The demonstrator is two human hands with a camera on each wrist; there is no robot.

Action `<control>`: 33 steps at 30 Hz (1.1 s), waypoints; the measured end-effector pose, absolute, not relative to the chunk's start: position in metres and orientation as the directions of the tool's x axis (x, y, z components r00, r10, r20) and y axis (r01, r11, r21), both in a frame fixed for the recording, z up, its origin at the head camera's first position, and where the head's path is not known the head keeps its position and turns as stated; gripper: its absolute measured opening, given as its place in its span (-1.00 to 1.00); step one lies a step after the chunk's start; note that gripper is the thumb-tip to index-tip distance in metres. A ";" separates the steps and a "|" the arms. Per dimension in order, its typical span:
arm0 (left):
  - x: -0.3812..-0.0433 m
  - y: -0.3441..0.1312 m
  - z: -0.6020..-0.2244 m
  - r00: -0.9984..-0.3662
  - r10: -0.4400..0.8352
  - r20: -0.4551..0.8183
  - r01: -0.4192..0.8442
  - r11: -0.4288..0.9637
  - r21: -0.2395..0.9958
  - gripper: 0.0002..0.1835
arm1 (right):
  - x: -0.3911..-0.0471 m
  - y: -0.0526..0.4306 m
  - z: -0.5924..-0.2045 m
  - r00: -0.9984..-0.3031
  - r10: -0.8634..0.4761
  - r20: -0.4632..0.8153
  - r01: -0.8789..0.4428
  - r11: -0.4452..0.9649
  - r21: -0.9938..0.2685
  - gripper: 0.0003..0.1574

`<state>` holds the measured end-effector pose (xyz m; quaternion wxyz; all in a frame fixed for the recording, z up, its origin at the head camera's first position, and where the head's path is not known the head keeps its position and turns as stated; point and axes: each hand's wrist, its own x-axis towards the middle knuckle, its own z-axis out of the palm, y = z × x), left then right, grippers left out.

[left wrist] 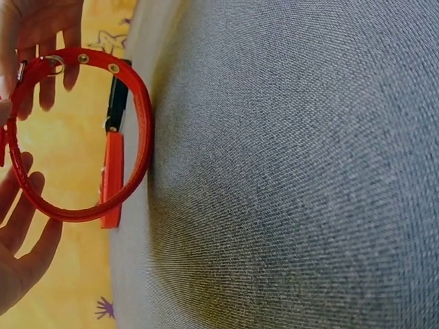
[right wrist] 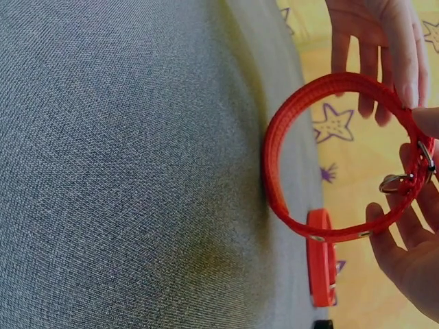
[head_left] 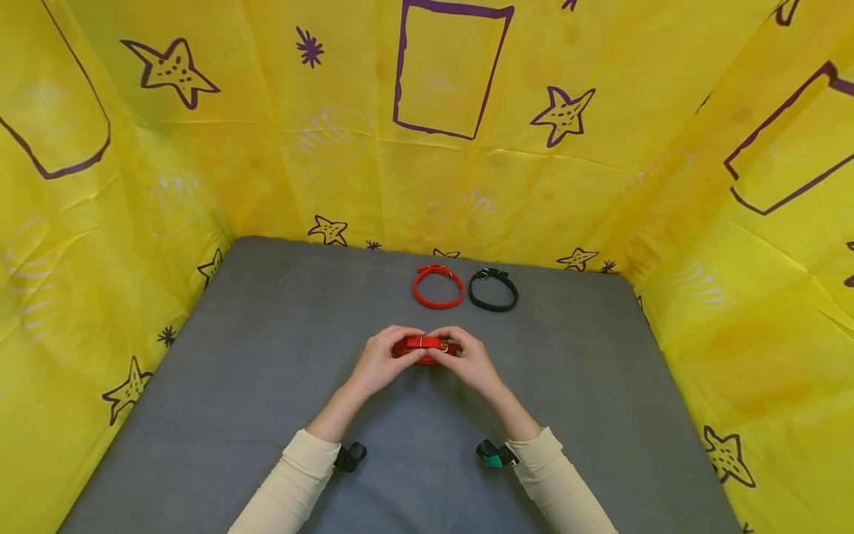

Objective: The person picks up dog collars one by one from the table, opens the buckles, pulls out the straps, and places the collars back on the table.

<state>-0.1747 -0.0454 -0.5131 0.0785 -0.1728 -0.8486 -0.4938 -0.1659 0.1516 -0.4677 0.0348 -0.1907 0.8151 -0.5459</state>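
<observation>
Both hands hold one red buckle collar (head_left: 432, 343) above the grey cloth, near the middle of the table. It is a closed ring stood on edge, with metal eyelets, a buckle (right wrist: 426, 159) and a D-ring (right wrist: 392, 183). My left hand (head_left: 385, 361) pinches its top from the left, thumb toward me and fingers behind. From the right my right hand (head_left: 470, 362) pinches it the same way, near the buckle. The thumbs nearly meet. In the wrist views, the lower edge of the collar (left wrist: 144, 130) hangs close over the cloth.
Beyond the hands, a second red collar (head_left: 438, 304) lies buckled on the grey table (head_left: 300, 297), with a black collar (head_left: 494, 306) just right of it. Yellow cloth walls (head_left: 267, 163) with starfish drawings enclose the table's back and sides. Each wrist wears a dark camera.
</observation>
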 end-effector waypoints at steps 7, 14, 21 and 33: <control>-0.175 -0.046 -0.512 -0.923 0.223 0.314 0.383 0.436 0.815 -0.71 | -0.166 0.151 -0.470 -0.923 -0.349 0.164 -0.282 0.324 -0.903 -0.71; -0.174 -0.046 -0.512 -0.925 0.214 0.313 0.376 0.426 0.823 -0.73 | -0.166 0.151 -0.470 -0.928 -0.339 0.154 -0.268 0.320 -0.909 -0.72; -0.174 -0.047 -0.514 -0.927 0.205 0.316 0.375 0.427 0.823 -0.74 | -0.167 0.152 -0.474 -0.927 -0.339 0.161 -0.268 0.295 -0.917 -0.72; -0.174 -0.048 -0.519 -0.928 0.201 0.313 0.371 0.436 0.820 -0.75 | -0.171 0.155 -0.484 -0.920 -0.349 0.180 -0.270 0.230 -0.935 -0.73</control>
